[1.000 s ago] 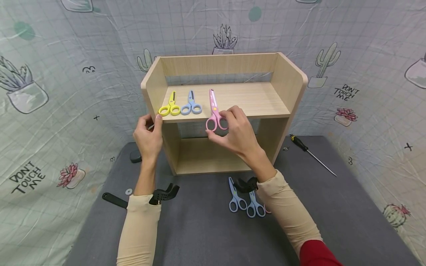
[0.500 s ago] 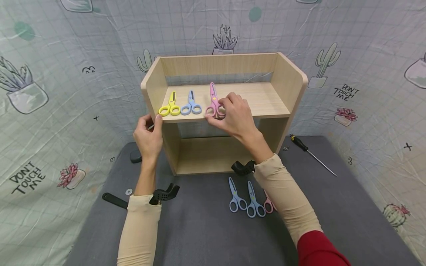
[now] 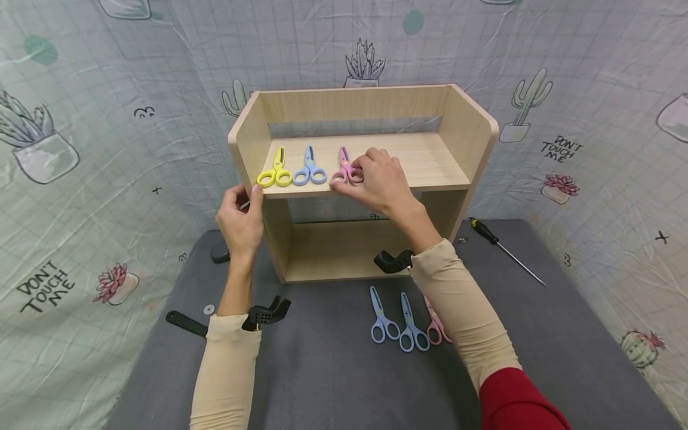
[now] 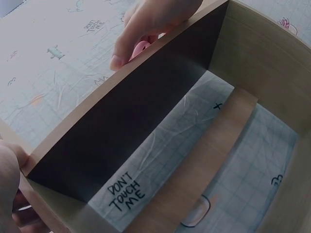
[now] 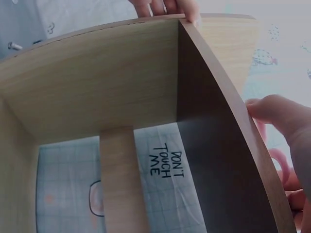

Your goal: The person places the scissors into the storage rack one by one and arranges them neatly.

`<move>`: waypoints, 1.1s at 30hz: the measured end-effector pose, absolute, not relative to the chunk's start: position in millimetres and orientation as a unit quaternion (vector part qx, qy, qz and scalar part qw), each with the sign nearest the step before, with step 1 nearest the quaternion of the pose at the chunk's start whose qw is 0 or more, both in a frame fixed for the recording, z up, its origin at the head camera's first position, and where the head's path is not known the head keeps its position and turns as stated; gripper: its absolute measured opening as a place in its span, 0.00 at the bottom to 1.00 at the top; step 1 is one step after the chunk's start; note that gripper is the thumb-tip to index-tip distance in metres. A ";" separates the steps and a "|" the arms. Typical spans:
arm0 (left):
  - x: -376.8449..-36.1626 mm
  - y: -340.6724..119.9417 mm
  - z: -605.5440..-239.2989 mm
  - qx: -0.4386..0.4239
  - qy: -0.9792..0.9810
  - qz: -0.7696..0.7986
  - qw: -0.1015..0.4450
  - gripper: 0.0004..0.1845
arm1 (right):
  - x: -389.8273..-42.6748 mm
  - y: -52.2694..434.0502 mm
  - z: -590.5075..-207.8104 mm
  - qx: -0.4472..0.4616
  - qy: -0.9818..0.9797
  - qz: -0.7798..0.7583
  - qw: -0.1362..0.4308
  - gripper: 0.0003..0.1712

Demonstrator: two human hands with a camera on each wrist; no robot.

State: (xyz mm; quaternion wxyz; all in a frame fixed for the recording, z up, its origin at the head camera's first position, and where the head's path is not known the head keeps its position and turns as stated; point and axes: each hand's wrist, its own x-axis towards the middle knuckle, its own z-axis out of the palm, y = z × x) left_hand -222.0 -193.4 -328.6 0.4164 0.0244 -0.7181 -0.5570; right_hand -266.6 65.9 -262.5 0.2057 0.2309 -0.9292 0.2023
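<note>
In the head view, a light wooden shelf unit (image 3: 408, 155) stands at the back of the dark table. My left hand (image 3: 240, 224) grips its left side at the front, thumb on the upper board's edge. On that board lie yellow scissors (image 3: 278, 168) and light blue scissors (image 3: 309, 167), blades pointing back. Right of them, pink scissors (image 3: 340, 175) lie on the board, and my right hand (image 3: 383, 182) pinches their handles, covering part of one loop. A pink finger loop (image 5: 280, 161) shows by the board's edge in the right wrist view.
In front of the unit lie two blue scissors (image 3: 378, 316) (image 3: 409, 325) and another pink pair (image 3: 433, 322), partly under my right sleeve. A screwdriver (image 3: 500, 245) lies at right. A black handle (image 3: 185, 323), a small washer (image 3: 208, 309) and a dark object (image 3: 220, 252) are at left.
My right hand has carried the pink scissors from the board's front edge back and down onto the board, beside the blue pair. The left hand has stayed in place.
</note>
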 end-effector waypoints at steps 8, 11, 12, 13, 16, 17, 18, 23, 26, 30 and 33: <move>-223.7 -193.6 -329.0 0.023 -0.716 -0.560 0.417 0.20 | -270.7 67.6 -259.3 0.234 -0.931 0.215 0.181 0.37; -223.9 -193.5 -329.6 0.022 -0.716 -0.558 0.418 0.20 | -270.9 68.5 -259.4 0.235 -0.931 0.216 0.178 0.39; -223.8 -193.5 -329.9 0.022 -0.716 -0.559 0.418 0.20 | -270.8 68.7 -259.5 0.236 -0.931 0.215 0.177 0.39; -223.5 -193.4 -330.1 0.021 -0.716 -0.559 0.418 0.20 | -270.7 69.0 -259.6 0.237 -0.931 0.214 0.177 0.39; -223.3 -193.2 -330.6 0.021 -0.714 -0.561 0.418 0.20 | -270.3 69.3 -259.9 0.239 -0.930 0.213 0.179 0.38; -223.2 -193.2 -330.7 0.021 -0.714 -0.562 0.418 0.20 | -270.5 69.4 -260.1 0.240 -0.930 0.213 0.180 0.38; -223.1 -193.2 -330.7 0.021 -0.713 -0.563 0.417 0.20 | -270.7 69.3 -260.2 0.241 -0.929 0.214 0.180 0.37; -222.9 -193.4 -330.8 0.021 -0.714 -0.561 0.418 0.20 | -271.8 68.4 -259.5 0.244 -0.928 0.216 0.178 0.36; -222.9 -193.5 -330.8 0.021 -0.715 -0.560 0.418 0.20 | -272.7 67.7 -258.7 0.243 -0.930 0.213 0.173 0.36; -223.1 -193.4 -331.0 0.023 -0.715 -0.561 0.416 0.21 | -274.4 66.8 -258.1 0.243 -0.932 0.212 0.168 0.37; -222.9 -193.1 -331.0 0.023 -0.716 -0.560 0.416 0.21 | -275.7 66.4 -257.8 0.243 -0.931 0.213 0.167 0.37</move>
